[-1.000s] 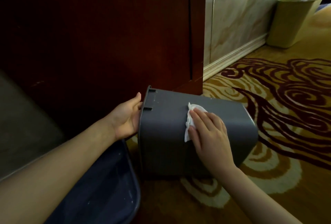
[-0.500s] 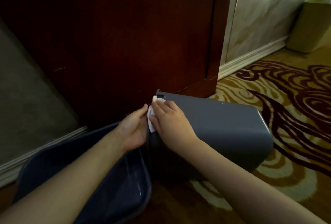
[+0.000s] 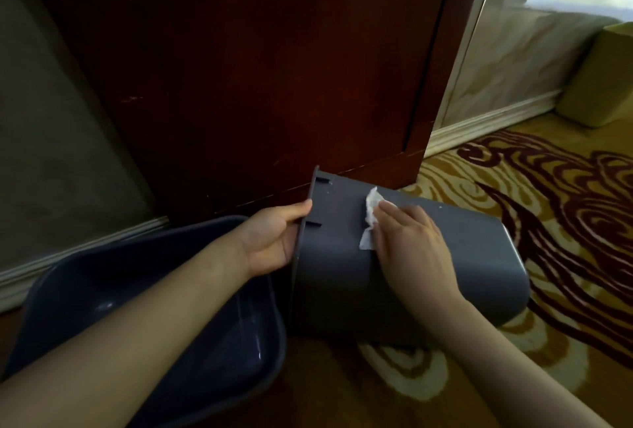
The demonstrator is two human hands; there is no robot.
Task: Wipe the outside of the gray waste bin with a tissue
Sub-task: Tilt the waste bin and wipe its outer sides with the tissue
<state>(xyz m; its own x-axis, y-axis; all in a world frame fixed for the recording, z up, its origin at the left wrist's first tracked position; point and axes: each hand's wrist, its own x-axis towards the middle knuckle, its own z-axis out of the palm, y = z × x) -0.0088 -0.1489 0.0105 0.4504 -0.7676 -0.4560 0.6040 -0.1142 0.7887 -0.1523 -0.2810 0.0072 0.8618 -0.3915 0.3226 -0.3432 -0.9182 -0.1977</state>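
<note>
On the carpet (image 3: 565, 222) at the foot of a dark wood panel (image 3: 257, 68), near to far. Nearest: two bare forearms enter from the bottom edge. Under the left one sits a dark blue tub (image 3: 212, 355), one only, open side up, its inside glossy, its far rim just beside the bin's mouth.

Left hand (image 3: 270, 239): closed around the flared rim of the bin (image 3: 479, 263), thumb on top at the rim's edge, palm against the mouth side; the fingers go out of view behind the rim. It holds the rim and nothing else.

Right hand (image 3: 411, 246): laid flat, palm down, fingers straight and together, pressing the tissue (image 3: 370, 218) onto the bin's upper side wall. Not a pinch; the hand is spread open over the tissue. Only the crumpled white edge shows, sticking out to the left of the fingers.

Bin: one gray bin, lying on its side on the carpet, mouth to the left, base to the right. Two short dark slots show just under the rim. A few pale specks on the wall near the tissue.

Farther: the wood panel stands just behind the bin. White baseboard runs along the wall on either side of it. At far right, one yellow-green bin (image 3: 603, 85) stands by the marble wall, well apart from the gray one.

Count: two hands, one tissue, one gray bin, one tub, one yellow-green bin.
</note>
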